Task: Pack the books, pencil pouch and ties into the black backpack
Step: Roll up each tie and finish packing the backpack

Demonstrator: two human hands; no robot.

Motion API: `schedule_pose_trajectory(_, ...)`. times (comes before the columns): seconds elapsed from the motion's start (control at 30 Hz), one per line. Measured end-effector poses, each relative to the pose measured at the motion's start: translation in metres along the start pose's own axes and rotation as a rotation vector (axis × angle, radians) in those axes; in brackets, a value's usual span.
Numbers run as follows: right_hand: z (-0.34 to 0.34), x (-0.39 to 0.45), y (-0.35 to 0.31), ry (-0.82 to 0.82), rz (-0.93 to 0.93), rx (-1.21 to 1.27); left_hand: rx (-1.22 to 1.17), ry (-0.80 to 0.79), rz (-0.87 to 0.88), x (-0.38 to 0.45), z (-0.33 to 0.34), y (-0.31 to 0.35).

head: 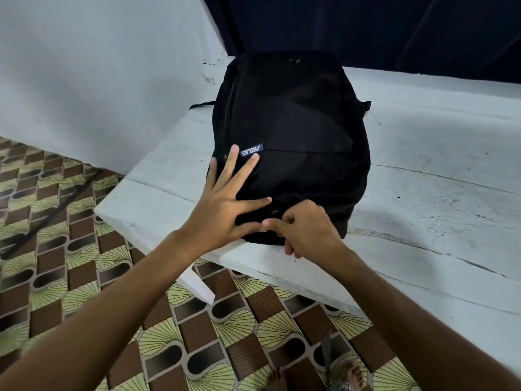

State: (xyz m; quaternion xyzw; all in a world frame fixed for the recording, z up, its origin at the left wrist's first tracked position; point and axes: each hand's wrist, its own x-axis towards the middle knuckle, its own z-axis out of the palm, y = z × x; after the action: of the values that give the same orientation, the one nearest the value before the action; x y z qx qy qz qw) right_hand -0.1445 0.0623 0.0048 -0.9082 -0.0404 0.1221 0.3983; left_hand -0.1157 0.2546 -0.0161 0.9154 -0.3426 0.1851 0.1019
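The black backpack lies flat on the white wooden table, its top end toward me and a small blue logo patch near its left side. My left hand rests flat on the bag's near left part with fingers spread. My right hand is curled at the bag's near edge, fingers pinched on a small zipper pull. The bag looks zipped along what shows. No books, pencil pouch or ties are in sight.
The table's corner and near edge lie just below my hands. A patterned brown and green tiled floor spreads below. A pale wall stands to the left, and a dark curtain hangs behind the table. My feet show at the bottom.
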Motion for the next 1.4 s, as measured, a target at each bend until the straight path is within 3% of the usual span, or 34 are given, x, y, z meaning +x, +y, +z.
schedule_pose_trajectory(0.3,-0.040,-0.017,0.013,0.096,-0.216,-0.347,-0.094,0.073,0.154,0.023,-0.004,-0.005)
schedule_pose_trajectory(0.43,-0.097,-0.010,0.059,0.128,-0.153,-0.429,-0.099,0.048,0.157,0.021,-0.006,-0.017)
schedule_pose_trajectory(0.53,-0.133,-0.003,0.103,0.246,-0.102,-0.300,-0.048,-0.006,0.185,0.026,-0.009,-0.013)
schedule_pose_trajectory(0.73,-0.132,0.005,0.121,0.255,-0.214,-0.069,0.027,0.003,0.172,0.100,0.010,0.066)
schedule_pose_trajectory(0.87,-0.141,0.007,0.123,0.207,-0.287,-0.010,0.279,-0.188,0.056,0.141,0.039,0.104)
schedule_pose_trajectory(1.0,-0.149,0.017,0.130,0.088,-0.377,0.009,0.334,-0.100,0.090,0.143,0.059,0.099)
schedule_pose_trajectory(1.23,-0.174,0.067,0.135,-0.033,-0.478,0.083,0.308,-0.013,0.094,0.133,0.060,0.086)
schedule_pose_trajectory(1.4,-0.197,0.123,0.144,-0.015,-0.465,0.092,0.071,-0.031,-0.068,0.122,0.060,0.076)
